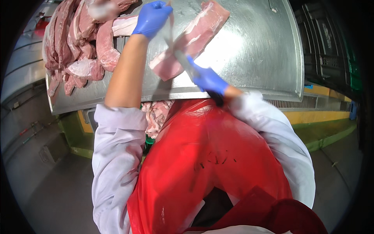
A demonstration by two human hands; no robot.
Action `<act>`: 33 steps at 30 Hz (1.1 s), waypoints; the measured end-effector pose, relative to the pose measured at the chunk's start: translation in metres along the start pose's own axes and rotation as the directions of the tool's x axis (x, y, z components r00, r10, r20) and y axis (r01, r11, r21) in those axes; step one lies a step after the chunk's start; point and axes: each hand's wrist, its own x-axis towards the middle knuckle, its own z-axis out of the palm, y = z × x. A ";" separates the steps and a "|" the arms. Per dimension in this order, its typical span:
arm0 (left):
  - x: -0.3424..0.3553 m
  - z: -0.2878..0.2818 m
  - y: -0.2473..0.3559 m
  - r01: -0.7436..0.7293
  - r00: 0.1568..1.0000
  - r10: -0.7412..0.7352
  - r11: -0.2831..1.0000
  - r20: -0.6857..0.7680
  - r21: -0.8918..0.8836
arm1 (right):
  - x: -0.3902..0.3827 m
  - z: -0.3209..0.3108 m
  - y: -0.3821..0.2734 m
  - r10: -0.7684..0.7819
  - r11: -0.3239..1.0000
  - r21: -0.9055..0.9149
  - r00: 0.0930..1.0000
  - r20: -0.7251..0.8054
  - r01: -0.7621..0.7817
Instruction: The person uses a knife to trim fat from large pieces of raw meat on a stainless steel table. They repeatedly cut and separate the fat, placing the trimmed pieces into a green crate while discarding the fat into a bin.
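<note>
Right hand (pixel 210 79) is gripping a knife (pixel 187 65) across the meat slab (pixel 202 29); left hand (pixel 153 17) is pinching a thin, blurred strip (pixel 170 29).
Slab is lying on the steel table (pixel 257 58), just beyond the nearer right hand, slanting near-left to far-right; trimmings (pixel 157 117) are sitting at a barely visible green container (pixel 149 140) below.

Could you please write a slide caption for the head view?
At a metal table, the gloved left hand holds a thin strip while the right hand holds a knife at a meat slab.
</note>
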 end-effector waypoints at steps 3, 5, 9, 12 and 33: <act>-0.021 -0.020 0.010 0.148 0.986 -0.164 0.949 -0.036 -0.279 | -0.002 -0.002 -0.016 0.107 0.994 -0.028 0.991 0.083 -0.105; -0.035 -0.031 0.019 0.052 0.999 -0.045 0.908 0.027 -0.416 | 0.029 -0.004 -0.041 0.201 0.979 -0.055 0.973 0.112 -0.196; -0.047 -0.048 0.028 -0.084 0.996 0.082 0.921 -0.022 -0.381 | 0.057 0.008 -0.047 0.136 0.982 -0.146 0.987 0.080 -0.124; -0.063 -0.080 0.034 -0.066 0.992 0.010 0.894 -0.126 -0.444 | -0.012 0.012 -0.007 -0.268 0.895 -0.357 0.962 0.049 0.268; -0.434 -0.255 0.030 0.303 0.622 -0.565 0.812 -0.542 -0.498 | 0.058 -0.127 0.005 -0.086 0.946 -0.323 0.974 -0.211 0.013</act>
